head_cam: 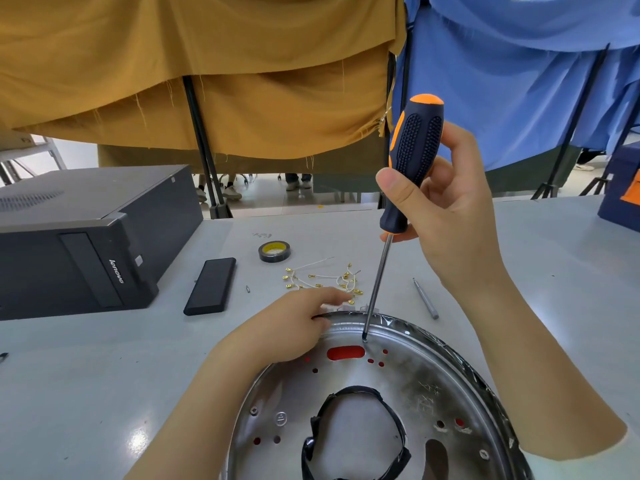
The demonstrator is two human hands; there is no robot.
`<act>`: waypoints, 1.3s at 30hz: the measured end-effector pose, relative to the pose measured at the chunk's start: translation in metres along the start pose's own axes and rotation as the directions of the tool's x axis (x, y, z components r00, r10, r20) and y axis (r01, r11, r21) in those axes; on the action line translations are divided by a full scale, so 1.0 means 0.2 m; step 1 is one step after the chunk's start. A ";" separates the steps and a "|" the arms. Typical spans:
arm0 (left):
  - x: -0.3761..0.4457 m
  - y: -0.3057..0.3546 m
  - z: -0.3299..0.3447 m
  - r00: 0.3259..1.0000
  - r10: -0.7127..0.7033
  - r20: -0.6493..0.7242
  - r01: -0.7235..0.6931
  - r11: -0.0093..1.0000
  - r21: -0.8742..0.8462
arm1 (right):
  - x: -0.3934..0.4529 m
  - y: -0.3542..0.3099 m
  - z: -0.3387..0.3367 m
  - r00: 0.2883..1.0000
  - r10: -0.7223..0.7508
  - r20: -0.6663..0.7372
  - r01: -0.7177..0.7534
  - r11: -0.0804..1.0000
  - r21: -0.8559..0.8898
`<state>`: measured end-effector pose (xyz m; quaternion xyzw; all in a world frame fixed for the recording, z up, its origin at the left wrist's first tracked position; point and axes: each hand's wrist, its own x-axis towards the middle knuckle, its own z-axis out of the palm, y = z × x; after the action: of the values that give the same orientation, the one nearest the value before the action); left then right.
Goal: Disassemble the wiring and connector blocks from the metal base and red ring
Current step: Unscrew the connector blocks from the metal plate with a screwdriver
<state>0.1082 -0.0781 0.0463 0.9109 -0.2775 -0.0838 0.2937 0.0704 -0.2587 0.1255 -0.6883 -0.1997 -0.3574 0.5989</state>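
The base (pixel 408 386) is laid flat on the table (pixel 104 358), near edge, red ring only glimpsed thru its slots, prob so the screws face up. It's pinned at the far rim by the left hand (pixel 291 327), fingers flat & spread, gripping nothing. The screwdriver (pixel 414 161) is held near-upright in the right hand (pixel 446 216), fingers wrapped round the handle, tip set at a rim screw. Wiring (pixel 322 278) is already piled just behind.

right hand (pixel 446 216) gripping screwdriver (pixel 414 161) upright, tip on metal base (pixel 408 379) far rim, left hand (pixel 294 327) resting on rim's left, loose wiring (pixel 323 278) on table (pixel 104 375) just beyond
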 end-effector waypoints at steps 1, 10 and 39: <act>0.00 0.02 -0.01 1.000 0.027 -0.010 -0.026 1.000 0.006 | 0.00 0.00 0.00 1.000 -0.001 0.004 0.001 1.000 -0.003; 0.06 0.18 -0.02 0.988 0.148 0.033 -0.141 0.977 -0.161 | 0.01 0.00 -0.01 1.000 -0.003 -0.002 0.003 1.000 0.003; 0.08 0.13 0.05 0.988 0.074 -0.138 -0.112 0.949 -0.296 | 0.01 0.02 -0.02 1.000 0.031 -0.001 -0.031 0.999 -0.036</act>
<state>0.1061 -0.1095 0.0525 0.8444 -0.2851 -0.0542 0.4503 0.0737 -0.2639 0.1240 -0.7022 -0.1823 -0.3515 0.5918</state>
